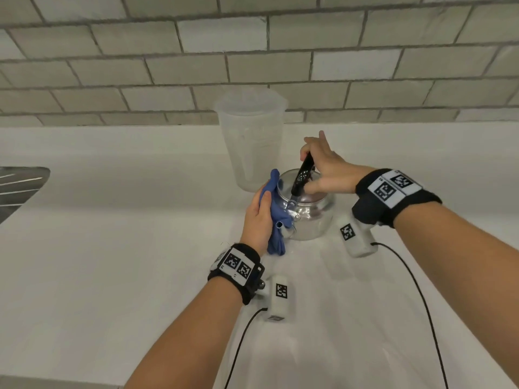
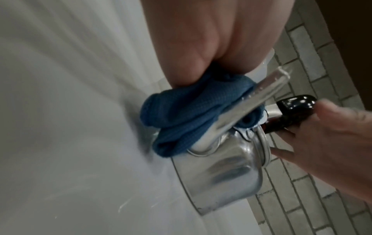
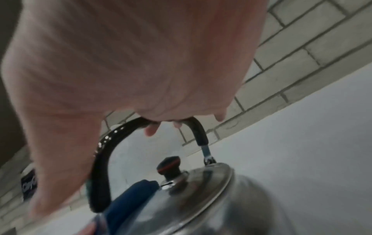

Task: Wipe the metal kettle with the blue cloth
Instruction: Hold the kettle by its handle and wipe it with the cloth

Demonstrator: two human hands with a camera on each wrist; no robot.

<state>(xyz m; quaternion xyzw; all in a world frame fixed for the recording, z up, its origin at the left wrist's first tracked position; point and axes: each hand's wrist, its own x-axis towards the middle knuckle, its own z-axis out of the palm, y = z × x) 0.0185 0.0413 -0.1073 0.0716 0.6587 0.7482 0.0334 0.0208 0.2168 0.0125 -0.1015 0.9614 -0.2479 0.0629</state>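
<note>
Fingers of the right hand point(image 1: 325, 169) curled around the kettle's black handle point(image 1: 302, 172), while the left hand point(image 1: 257, 217) pinched the bunched blue cloth point(image 1: 276, 217) against the metal kettle point(image 1: 311, 217) beside its spout point(image 2: 237, 114). Open white counter point(image 1: 112, 248) lay leftward; a plastic pitcher point(image 1: 251, 141) stood close behind.

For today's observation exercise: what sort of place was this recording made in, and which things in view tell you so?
Most likely a home kitchen. A white countertop runs along a wall of grey brick-pattern tiles, a metal kettle stands on it beside a clear plastic jug, and what looks like a steel sink edge shows at the far left.

left hand point(image 1: 257, 217) gripping, right hand point(image 1: 325, 169) clasping
</note>
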